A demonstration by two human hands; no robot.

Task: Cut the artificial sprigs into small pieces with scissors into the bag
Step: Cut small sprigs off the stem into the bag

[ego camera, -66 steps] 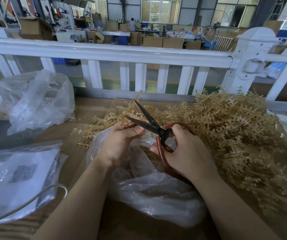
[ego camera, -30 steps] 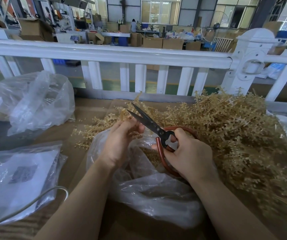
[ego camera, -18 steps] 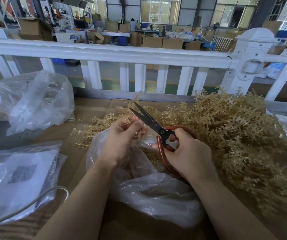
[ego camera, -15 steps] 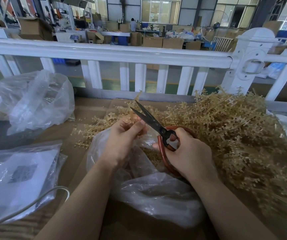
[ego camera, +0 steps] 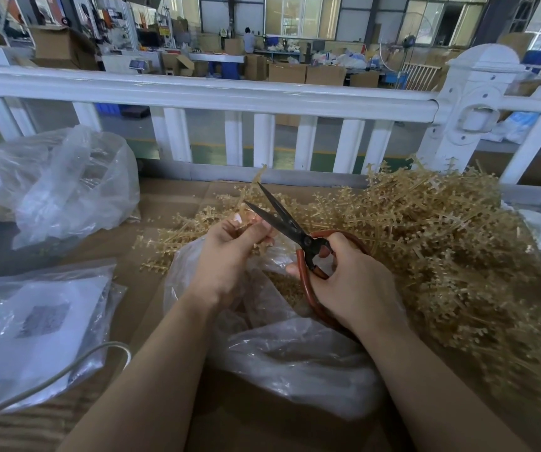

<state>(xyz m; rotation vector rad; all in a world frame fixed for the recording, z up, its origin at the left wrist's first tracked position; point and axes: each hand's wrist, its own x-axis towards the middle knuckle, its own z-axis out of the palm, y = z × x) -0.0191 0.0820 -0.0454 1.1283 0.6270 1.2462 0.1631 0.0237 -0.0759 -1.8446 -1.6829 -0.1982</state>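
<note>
Daylight from the tall hall windows behind the white railing lights my bench softly; shadows are faint. The clear plastic bags catch pale glare. My wide lens bends the rail, and my forearms blur toward the bottom edge.

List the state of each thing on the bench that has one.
scissors: blades open, held by right hand
sprig: pinched in left hand, uncut
bag: open, holding cut pieces
sprig pile: heaped, uncut
</note>
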